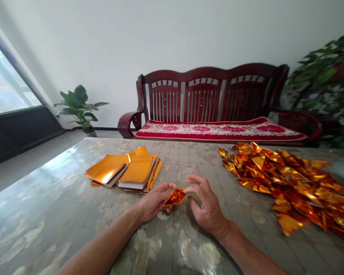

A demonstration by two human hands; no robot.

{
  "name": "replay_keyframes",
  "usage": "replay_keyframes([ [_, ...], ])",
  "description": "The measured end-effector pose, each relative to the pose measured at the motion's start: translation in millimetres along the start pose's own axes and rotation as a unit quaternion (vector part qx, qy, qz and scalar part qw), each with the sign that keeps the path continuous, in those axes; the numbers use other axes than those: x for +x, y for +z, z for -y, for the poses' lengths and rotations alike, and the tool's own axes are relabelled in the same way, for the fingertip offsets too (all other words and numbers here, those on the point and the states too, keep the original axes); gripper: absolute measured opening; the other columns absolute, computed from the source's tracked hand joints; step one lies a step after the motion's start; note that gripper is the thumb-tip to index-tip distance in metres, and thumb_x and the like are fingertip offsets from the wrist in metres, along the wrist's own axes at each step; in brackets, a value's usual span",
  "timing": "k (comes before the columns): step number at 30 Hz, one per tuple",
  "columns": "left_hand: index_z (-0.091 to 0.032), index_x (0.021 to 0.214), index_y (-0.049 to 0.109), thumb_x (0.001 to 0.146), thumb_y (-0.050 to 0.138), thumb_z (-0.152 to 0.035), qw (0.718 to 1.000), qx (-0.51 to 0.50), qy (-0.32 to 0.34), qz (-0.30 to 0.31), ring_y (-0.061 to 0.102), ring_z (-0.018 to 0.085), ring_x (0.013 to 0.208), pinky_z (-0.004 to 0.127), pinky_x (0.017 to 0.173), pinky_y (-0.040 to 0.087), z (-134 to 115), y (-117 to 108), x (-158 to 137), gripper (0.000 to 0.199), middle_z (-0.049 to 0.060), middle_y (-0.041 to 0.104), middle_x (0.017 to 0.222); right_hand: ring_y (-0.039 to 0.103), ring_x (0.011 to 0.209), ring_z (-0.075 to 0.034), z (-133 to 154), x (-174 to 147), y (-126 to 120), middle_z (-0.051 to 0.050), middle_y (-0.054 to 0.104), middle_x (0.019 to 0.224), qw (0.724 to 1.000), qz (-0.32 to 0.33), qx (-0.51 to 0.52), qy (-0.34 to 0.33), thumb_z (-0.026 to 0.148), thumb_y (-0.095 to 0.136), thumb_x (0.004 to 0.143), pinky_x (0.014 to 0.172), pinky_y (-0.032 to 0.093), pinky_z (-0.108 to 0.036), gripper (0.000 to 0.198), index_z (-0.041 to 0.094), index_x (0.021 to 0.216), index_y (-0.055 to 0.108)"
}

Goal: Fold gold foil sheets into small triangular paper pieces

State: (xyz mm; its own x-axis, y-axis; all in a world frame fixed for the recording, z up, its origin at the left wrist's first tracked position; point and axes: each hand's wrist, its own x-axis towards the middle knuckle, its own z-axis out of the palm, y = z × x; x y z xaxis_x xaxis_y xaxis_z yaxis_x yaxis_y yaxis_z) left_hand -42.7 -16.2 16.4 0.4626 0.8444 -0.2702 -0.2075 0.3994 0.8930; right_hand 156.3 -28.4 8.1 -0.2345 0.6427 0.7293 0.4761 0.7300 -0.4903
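Observation:
Between my hands, a little above the table, is a small folded piece of shiny gold foil paper (175, 197). My left hand (156, 200) grips it, thumb on the near face and fingers behind. My right hand (205, 204) is beside its right end, fingers curved and thumb apart; a fingertip seems to touch the corner. Just beyond my left hand lie stacks of flat gold foil sheets (134, 170), some showing pale undersides. A large heap of folded gold foil pieces (289, 179) spreads to the right of my right hand.
The table (103, 229) has a glossy, flower-patterned cover. Behind it stands a dark red wooden bench (203, 95) with a red and white cushion (218, 130). A potted plant (80, 107) is at back left, and leafy greenery (329, 80) at the right.

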Motion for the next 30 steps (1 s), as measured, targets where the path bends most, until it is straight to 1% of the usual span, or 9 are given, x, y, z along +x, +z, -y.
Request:
replay_keyframes([
  [5, -0.017, 0.102, 0.056, 0.074, 0.075, -0.039, 1.000, 0.011, -0.006, 0.018, 0.051, 0.005, 0.046, 0.016, 0.045, 0.041, 3, -1, 3, 0.040, -0.002, 0.061, 0.071, 0.063, 0.099, -0.019, -1, 1, 2, -0.006, 0.064, 0.107, 1.000, 0.023, 0.006, -0.011, 0.007, 0.053, 0.081, 0.084, 0.054, -0.034, 0.023, 0.025, 0.087, 0.065],
  [7, -0.017, 0.104, 0.056, 0.077, 0.071, -0.045, 0.999, 0.028, 0.032, -0.026, 0.054, 0.008, 0.049, 0.017, 0.045, 0.041, 8, -1, 6, 0.041, -0.001, 0.061, 0.073, 0.063, 0.096, -0.018, -4, 0, 3, -0.004, 0.065, 0.100, 0.999, 0.029, 0.019, -0.007, 0.008, 0.052, 0.084, 0.083, 0.053, -0.032, 0.022, 0.025, 0.088, 0.065],
  [8, -0.018, 0.105, 0.055, 0.080, 0.067, -0.048, 0.994, 0.047, 0.073, -0.071, 0.055, 0.009, 0.051, 0.018, 0.046, 0.042, 11, -1, 7, 0.041, -0.001, 0.062, 0.075, 0.063, 0.095, -0.017, -6, 0, 4, -0.004, 0.065, 0.098, 0.999, 0.028, 0.021, -0.001, 0.008, 0.051, 0.085, 0.083, 0.053, -0.032, 0.022, 0.025, 0.088, 0.064],
  [11, -0.019, 0.108, 0.056, 0.088, 0.056, -0.046, 0.933, 0.169, 0.216, -0.233, 0.055, 0.009, 0.054, 0.020, 0.051, 0.043, 19, -3, 8, 0.033, 0.001, 0.064, 0.083, 0.062, 0.092, -0.018, -11, -2, 6, -0.004, 0.065, 0.094, 0.999, 0.018, -0.005, 0.034, 0.009, 0.051, 0.085, 0.083, 0.052, -0.032, 0.020, 0.024, 0.089, 0.063],
  [13, -0.020, 0.109, 0.058, 0.090, 0.055, -0.037, 0.886, 0.262, 0.274, -0.268, 0.059, 0.011, 0.065, 0.022, 0.060, 0.047, 21, -5, 5, 0.026, 0.003, 0.065, 0.090, 0.062, 0.089, -0.019, -14, -3, 7, -0.004, 0.065, 0.090, 0.997, 0.017, -0.041, 0.060, 0.010, 0.054, 0.084, 0.080, 0.051, -0.032, 0.017, 0.023, 0.087, 0.063],
  [17, -0.025, 0.115, 0.061, 0.086, 0.059, -0.020, 0.820, 0.408, 0.338, -0.219, 0.061, 0.015, 0.084, 0.025, 0.076, 0.048, 20, -7, -3, 0.030, 0.005, 0.063, 0.104, 0.062, 0.087, -0.020, -15, -3, 6, -0.004, 0.066, 0.088, 0.992, 0.052, -0.095, 0.070, 0.011, 0.055, 0.084, 0.078, 0.050, -0.032, 0.015, 0.023, 0.086, 0.064],
  [21, -0.028, 0.112, 0.065, 0.086, 0.056, -0.015, 0.776, 0.482, 0.356, -0.199, 0.059, 0.017, 0.092, 0.029, 0.085, 0.048, 18, -7, -3, 0.031, 0.006, 0.059, 0.114, 0.062, 0.087, -0.019, -13, -3, 5, -0.003, 0.066, 0.088, 0.988, 0.087, -0.118, 0.054, 0.012, 0.058, 0.087, 0.076, 0.050, -0.029, 0.013, 0.023, 0.088, 0.066],
  [25, -0.026, 0.100, 0.071, 0.089, 0.056, -0.016, 0.753, 0.514, 0.363, -0.190, 0.060, 0.018, 0.097, 0.029, 0.087, 0.048, 20, -13, 1, 0.022, 0.006, 0.059, 0.108, 0.062, 0.087, -0.018, -16, -5, 6, -0.003, 0.067, 0.089, 0.988, 0.106, -0.107, 0.042, 0.015, 0.059, 0.090, 0.077, 0.049, -0.028, 0.011, 0.022, 0.092, 0.068],
  [30, -0.024, 0.097, 0.072, 0.091, 0.057, -0.018, 0.746, 0.541, 0.358, -0.152, 0.061, 0.016, 0.092, 0.026, 0.083, 0.049, 23, -17, 6, 0.017, 0.005, 0.063, 0.099, 0.062, 0.087, -0.016, -20, -7, 9, -0.003, 0.068, 0.091, 0.991, 0.104, -0.082, 0.022, 0.016, 0.057, 0.092, 0.079, 0.049, -0.027, 0.014, 0.022, 0.095, 0.069],
])
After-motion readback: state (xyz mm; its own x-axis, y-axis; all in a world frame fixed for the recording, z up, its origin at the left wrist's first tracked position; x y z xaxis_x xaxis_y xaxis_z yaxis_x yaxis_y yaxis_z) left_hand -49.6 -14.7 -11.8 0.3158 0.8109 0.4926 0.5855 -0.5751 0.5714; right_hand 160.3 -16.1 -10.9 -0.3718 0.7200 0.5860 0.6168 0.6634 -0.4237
